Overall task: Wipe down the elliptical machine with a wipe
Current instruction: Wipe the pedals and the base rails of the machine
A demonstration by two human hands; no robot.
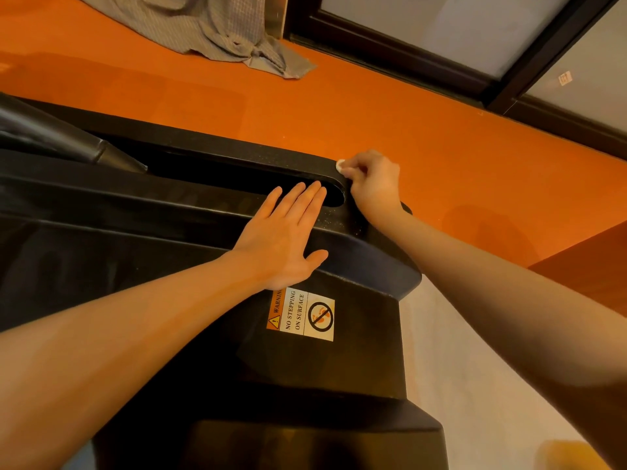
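The black elliptical machine (pixel 339 368) fills the lower left and middle of the head view, with a long slot in its top cover and a warning sticker (pixel 302 315) reading "No stepping on surface". My left hand (pixel 285 235) lies flat on the cover, fingers straight, tips at the slot's edge. My right hand (pixel 371 184) is curled round a small white wipe (pixel 340 164), pressing it on the rounded far end of the cover beside the slot. Only a small corner of the wipe shows past my fingers.
Orange floor (pixel 407 113) runs beyond the machine. A grey checked cloth (pixel 220 28) lies crumpled on it at the top. Dark-framed glass doors (pixel 475 39) stand at the top right. A pale mat (pixel 475 385) lies to the right of the machine.
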